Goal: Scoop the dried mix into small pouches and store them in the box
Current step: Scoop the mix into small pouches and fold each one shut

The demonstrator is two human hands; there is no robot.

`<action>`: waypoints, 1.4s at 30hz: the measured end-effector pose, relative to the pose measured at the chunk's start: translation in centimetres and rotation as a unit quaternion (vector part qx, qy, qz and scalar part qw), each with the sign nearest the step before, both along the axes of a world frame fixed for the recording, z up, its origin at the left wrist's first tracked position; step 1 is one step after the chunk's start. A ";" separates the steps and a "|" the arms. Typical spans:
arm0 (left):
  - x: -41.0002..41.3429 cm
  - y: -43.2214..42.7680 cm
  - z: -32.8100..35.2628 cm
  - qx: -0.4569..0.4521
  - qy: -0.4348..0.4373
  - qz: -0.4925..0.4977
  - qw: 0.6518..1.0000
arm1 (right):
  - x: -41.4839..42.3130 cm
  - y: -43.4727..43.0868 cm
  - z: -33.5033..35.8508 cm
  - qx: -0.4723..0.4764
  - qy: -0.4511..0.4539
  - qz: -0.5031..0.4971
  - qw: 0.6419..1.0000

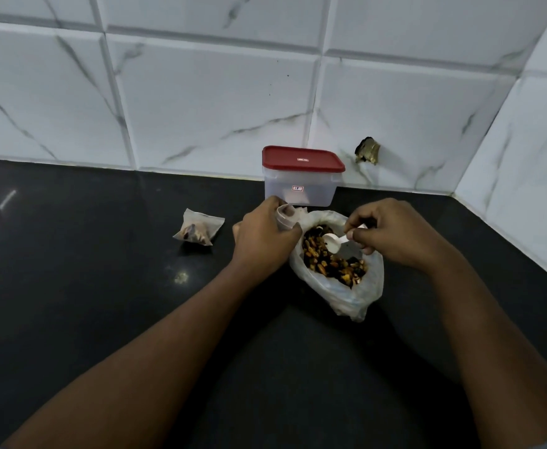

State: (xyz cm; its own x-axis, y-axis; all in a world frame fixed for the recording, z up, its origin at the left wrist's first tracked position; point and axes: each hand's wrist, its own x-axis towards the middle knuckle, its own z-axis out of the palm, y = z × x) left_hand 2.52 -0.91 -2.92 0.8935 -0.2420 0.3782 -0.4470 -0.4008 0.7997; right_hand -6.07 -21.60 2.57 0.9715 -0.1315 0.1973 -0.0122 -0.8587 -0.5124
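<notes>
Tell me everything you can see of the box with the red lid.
The box is a small rectangular tub of cloudy, see-through plastic, closed with a red lid. One small label sits on the lid, another on the front. It stands upright on the black counter, close by the tiled wall. Nothing shows inside. The left hand overlaps its lower left corner; whether they touch cannot be told.
</notes>
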 end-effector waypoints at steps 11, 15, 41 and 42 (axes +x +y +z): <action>0.1 -0.1 -0.1 0.030 -0.009 -0.002 0.999 | 0.4 -0.9 -0.6 0.132 0.007 -0.029 0.991; 0.2 0.0 -0.1 0.024 -0.003 -0.006 1.000 | 1.1 -0.7 -1.5 0.200 -0.016 -0.069 0.977; -0.6 0.7 1.6 0.053 0.073 -0.041 0.995 | 1.3 -0.5 -1.6 0.323 -0.019 -0.073 0.943; -0.6 0.7 1.7 0.052 0.074 -0.041 0.995 | 1.5 -0.5 -1.7 0.337 -0.024 -0.077 0.938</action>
